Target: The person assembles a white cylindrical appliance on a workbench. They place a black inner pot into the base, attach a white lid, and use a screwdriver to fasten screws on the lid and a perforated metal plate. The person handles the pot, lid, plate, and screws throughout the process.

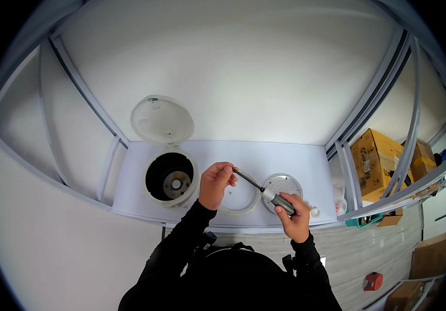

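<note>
A screwdriver with a grey handle (280,201) and dark shaft is gripped in my right hand (297,218). Its shaft slants up and left, with the tip at the fingers of my left hand (216,184). Those fingers are pinched together; whatever they hold is too small to make out. To their left stands a white rice cooker (194,191), its lid (162,120) raised and its dark inside showing a round metal heating plate (169,185). Below the shaft lies a white ring (254,203). A round perforated metal plate (284,182) is partly behind my right hand.
All this rests on a white table (228,149) against a pale wall, with grey frame posts at both sides. Cardboard boxes (372,165) and a teal bin (355,223) are on the right. A small white part (314,212) sits near the table's right front. A red stool (373,281) stands on the floor.
</note>
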Available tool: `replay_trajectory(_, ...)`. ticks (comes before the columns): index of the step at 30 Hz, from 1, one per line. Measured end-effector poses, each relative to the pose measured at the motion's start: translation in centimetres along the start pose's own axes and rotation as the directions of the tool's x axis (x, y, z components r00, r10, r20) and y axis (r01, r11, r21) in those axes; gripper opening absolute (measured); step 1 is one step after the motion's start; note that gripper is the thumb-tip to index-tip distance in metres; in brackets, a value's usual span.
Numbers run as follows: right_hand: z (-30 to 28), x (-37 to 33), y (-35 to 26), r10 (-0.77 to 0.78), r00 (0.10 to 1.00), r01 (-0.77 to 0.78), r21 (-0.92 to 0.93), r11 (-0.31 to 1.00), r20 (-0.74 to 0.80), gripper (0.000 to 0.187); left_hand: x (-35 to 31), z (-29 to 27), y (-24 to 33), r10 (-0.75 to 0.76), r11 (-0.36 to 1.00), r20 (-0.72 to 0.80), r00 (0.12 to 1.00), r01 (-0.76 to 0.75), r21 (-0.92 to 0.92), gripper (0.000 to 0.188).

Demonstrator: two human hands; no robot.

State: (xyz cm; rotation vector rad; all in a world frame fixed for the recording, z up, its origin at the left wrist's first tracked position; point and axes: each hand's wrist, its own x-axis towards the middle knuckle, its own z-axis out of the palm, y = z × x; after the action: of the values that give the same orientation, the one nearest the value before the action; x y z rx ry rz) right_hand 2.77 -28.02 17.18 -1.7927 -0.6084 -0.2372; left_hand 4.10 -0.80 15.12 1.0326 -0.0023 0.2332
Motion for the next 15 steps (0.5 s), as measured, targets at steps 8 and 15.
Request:
replay_trajectory(8, 5.2, 0.4, -1.5, 0.238, 0.941, -0.303, 0.289, 0.908, 0.239, 0.035, -0.2, -3.1, 3.5, 0.073, 0.993, -0.048, 0.996, -0.077, -0.094, 0.017)
replay_trajectory(15, 11.9, 3.3, -6.4, -0.011, 0.984, -0.002, 0.074, 0.997, 0.175, 0.04, 0.7, -8.1, 8.3, 0.021, 1.0, -0.049, 0.999, -0.02, 0.012, 0.027)
